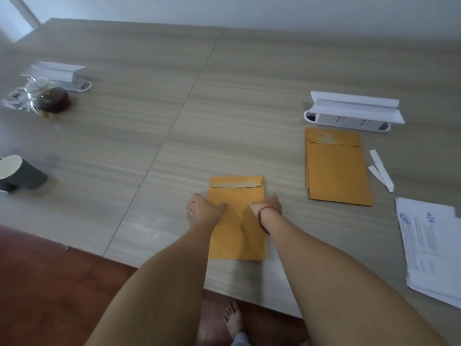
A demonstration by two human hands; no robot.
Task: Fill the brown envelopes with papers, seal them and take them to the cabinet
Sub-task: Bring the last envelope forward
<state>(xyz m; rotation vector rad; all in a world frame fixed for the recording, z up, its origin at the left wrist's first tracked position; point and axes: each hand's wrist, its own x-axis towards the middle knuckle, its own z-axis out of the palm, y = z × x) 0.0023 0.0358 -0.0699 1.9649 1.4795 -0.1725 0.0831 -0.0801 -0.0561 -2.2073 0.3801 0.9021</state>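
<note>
Pressing: both hands rest curled on the envelope (237, 221), gripping nothing.
Left hand (203, 211): on its left edge.
Right hand (267, 206): on its right edge, equally near.
Axis: runs straight away from the body, flap at the far end.
Stack (336, 168): right of the envelope, apart on the desk (224, 96).

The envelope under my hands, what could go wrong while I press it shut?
1. The flap of the envelope looks wavy along its edge, so it may seal unevenly or lift again.
2. Both hands, left and right, press on the middle, not the flap, which may crease it.
3. The paper strips lie loose beside the envelope stack and could stick to something or get swept off the table.
</note>
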